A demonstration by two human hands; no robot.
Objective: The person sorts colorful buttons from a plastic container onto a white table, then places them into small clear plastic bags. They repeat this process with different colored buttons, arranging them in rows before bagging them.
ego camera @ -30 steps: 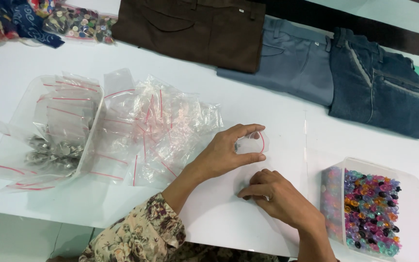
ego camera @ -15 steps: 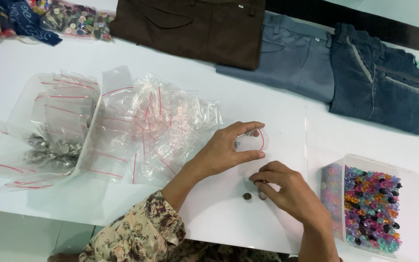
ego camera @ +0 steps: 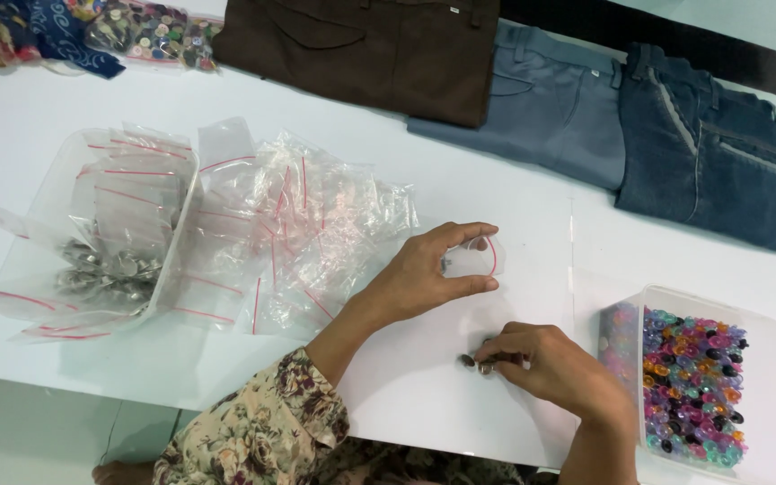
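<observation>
Partly hidden, small buttons (ego camera: 476,363) under right hand (ego camera: 550,366).

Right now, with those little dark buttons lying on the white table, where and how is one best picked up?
Probably pinch one small dark button by its rim, coming from above with fingertips. It lies flat on the white table, so only the edge offers a hold. The right hand already has its fingertips at them from the right; the left hand holds the small clear bag open.
</observation>
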